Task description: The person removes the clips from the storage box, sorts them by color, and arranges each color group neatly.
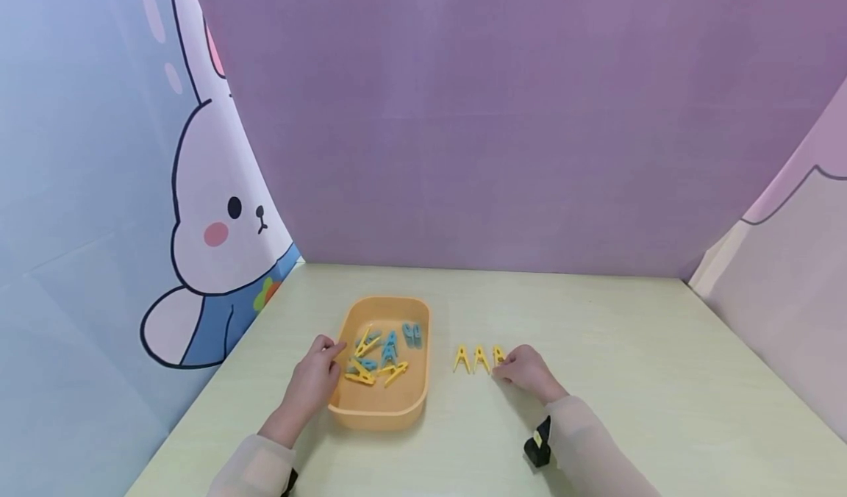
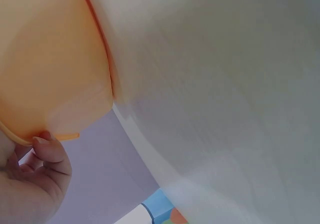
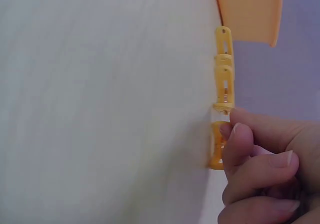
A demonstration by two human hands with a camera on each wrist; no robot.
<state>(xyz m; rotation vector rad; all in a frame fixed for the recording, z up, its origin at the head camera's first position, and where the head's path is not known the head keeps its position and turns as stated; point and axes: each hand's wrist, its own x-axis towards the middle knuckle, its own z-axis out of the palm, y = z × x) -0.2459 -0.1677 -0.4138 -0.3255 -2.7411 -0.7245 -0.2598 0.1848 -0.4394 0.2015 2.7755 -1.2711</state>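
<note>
The pale worktop [image 1: 629,379] carried an orange tray [image 1: 370,409], oblong with rounded corners and a raised rim, holding a loose heap of yellow and blue clothes pegs [image 1: 384,357]. The tray stood just beside the left hand's fingers, on their thumb side. To the other side of the tray, a row of three yellow pegs [image 1: 478,358] lay side by side on the worktop, each a small plastic clip splayed like an inverted V. The third peg [image 3: 218,149] sat right at the tips of the right hand's fingers; the other two lay just beyond them toward the tray.

The left hand [image 1: 314,381] rested at the tray's near-left edge, fingers curled, with the thumb [image 2: 50,149] pressed against the rim from outside. The right hand [image 1: 526,372] lay low on the worktop, its fingers [image 3: 240,144] curled in and pinching the nearest yellow peg between thumb and forefinger. Both forearms wore sheer light sleeves [image 1: 595,438].
</note>
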